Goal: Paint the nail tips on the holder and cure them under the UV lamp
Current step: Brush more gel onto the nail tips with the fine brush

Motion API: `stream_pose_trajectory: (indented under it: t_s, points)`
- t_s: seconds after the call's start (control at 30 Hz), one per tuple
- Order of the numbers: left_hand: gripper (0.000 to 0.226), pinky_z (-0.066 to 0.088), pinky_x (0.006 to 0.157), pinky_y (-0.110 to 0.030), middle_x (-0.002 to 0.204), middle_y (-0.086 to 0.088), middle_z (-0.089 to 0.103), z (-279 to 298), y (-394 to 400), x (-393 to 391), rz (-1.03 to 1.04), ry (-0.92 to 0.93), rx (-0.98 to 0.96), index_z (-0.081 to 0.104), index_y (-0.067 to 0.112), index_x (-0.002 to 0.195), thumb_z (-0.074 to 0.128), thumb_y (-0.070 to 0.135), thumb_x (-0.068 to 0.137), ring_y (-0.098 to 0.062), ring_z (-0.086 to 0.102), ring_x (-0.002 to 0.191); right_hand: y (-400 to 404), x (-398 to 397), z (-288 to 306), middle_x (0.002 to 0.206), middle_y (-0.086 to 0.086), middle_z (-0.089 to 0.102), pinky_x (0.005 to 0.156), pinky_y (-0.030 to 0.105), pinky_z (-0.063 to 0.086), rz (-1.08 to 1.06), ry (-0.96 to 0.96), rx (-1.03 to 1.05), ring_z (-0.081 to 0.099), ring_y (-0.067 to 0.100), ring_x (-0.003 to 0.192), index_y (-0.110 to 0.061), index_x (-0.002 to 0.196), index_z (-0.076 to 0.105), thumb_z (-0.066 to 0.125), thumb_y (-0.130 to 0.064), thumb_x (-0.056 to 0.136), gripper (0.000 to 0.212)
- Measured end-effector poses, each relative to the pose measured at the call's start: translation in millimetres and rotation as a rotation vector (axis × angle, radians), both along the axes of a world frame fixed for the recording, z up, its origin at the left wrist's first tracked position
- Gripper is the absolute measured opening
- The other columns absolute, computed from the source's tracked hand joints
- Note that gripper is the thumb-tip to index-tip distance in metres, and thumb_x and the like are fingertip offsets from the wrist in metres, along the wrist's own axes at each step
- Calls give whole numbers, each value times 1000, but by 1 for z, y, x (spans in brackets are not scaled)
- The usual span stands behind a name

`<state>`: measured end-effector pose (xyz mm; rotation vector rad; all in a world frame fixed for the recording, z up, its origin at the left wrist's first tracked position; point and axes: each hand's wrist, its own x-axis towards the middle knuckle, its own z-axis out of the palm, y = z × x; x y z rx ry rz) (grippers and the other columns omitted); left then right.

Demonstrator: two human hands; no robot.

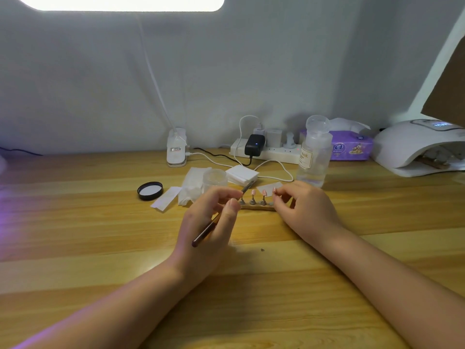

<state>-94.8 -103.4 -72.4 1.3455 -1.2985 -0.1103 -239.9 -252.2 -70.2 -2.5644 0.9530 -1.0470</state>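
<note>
The left hand [214, 217] has a closed grip on a dark-handled brush [219, 217]: thumb and fingers pinch the shaft near its middle, the handle end points toward 7 o'clock and the tip toward 1 o'clock, reaching the leftmost post of the holder [258, 207]. The right hand [304, 207] has its fingers curled at the right end of the holder, and its fingertips [278, 197] close on the rightmost nail tip; whether they pinch the tip itself or its post cannot be told.

The holder is a narrow wooden strip lying flat on the bench [100, 248] between the two hands. Small upright posts stand on it in a row, and pink nail tips [258, 192] sit on top of them.

At 12 o'clock from the holder lie a stack of white pads [242, 174] and a clear jar [215, 178] with no lid on it. A crumpled tissue [192, 185] is just beside the jar, and a black lid [150, 190] lies at 10 o'clock, inner face up. A clear pump bottle [314, 154] stands at 1 o'clock. Behind it, against the wall, are a white power strip [266, 152] with a black adapter plugged in and a purple tissue pack [352, 146]. The white UV lamp [412, 147] stands at 2 o'clock, at the far right of the bench, well apart from the holder, its opening facing the person.
</note>
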Motion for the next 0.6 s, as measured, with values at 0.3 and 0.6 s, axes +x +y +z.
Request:
stream_pose_trajectory:
  t_s: [0.3, 0.6]
  points:
    - [22, 51, 79, -34, 95, 8, 71, 1, 0, -2, -46, -110, -50, 66, 25, 109, 52, 34, 94, -18, 65, 92, 6, 2, 1, 77, -10, 63, 63, 7, 42, 133, -269, 60, 58, 1, 71, -13, 96, 74, 67, -5, 86, 15]
    - [24, 53, 78, -42, 99, 5, 71, 0, -1, -1, -79, -135, -84, 66, 19, 114, 53, 29, 96, -19, 67, 95, 6, 3, 1, 83, -3, 69, 66, 8, 44, 176, -296, 75, 60, 3, 74, -13, 95, 74, 69, -6, 85, 13]
